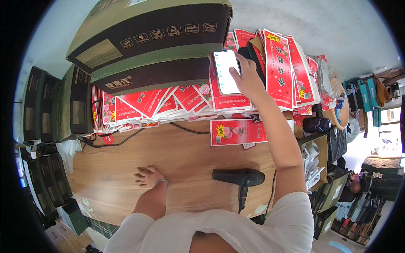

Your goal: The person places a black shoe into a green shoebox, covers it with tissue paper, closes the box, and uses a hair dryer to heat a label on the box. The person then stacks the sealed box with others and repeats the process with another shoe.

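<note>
My right hand (249,76) reaches to the back of the table, its fingers wrapped round the far edge of a phone (225,78) with a lit white screen, the thumb over the glass. Under and around the phone lie heaped red packets (236,102) printed with pink flowers. My left hand (148,177) rests flat on the wooden tabletop (185,152), fingers spread, with a bracelet at the wrist and nothing in it. Between my arms a black hair dryer (242,177) lies on the table, handle toward me. One flat red packet (236,132) lies beyond it.
Dark green and black shoe boxes (147,46) are stacked on the packets at the back; more boxes (76,101) stand at the left. Black cables (122,144) cross the table's back left. At the right stand a cardboard box with white papers (311,164) and a dark jar (316,124).
</note>
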{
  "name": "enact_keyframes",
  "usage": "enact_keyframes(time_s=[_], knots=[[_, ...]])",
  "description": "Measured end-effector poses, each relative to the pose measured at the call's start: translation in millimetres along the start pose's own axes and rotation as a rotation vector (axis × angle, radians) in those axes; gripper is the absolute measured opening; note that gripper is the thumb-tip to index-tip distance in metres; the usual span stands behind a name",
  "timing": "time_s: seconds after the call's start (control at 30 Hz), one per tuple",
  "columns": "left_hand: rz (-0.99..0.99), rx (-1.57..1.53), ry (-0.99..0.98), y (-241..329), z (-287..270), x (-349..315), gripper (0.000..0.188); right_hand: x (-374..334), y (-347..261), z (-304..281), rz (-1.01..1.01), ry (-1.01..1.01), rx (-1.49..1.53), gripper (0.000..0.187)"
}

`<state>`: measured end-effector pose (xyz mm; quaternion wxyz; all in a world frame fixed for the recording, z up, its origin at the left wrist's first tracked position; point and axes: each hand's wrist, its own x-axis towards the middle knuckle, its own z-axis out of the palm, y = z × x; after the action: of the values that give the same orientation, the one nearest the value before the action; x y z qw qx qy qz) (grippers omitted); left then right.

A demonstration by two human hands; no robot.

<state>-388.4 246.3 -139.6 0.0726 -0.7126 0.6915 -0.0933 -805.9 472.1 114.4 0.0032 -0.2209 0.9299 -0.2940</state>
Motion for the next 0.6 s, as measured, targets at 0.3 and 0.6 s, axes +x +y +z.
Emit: enact_keyframes(time_s=[0.3, 0.6], knots=[[-0.001, 0.001, 0.001, 0.6, -1.1, -3.6, 0.065, -30.3, 6.5, -31.9, 0.051, -0.259, 0.338, 0.067], [-0.006, -0.03, 0.009, 0.9, -3.1, -2.5, 0.065, -41.8, 22.7, -11.2, -0.094, -0.105, 0.394, 0.073]])
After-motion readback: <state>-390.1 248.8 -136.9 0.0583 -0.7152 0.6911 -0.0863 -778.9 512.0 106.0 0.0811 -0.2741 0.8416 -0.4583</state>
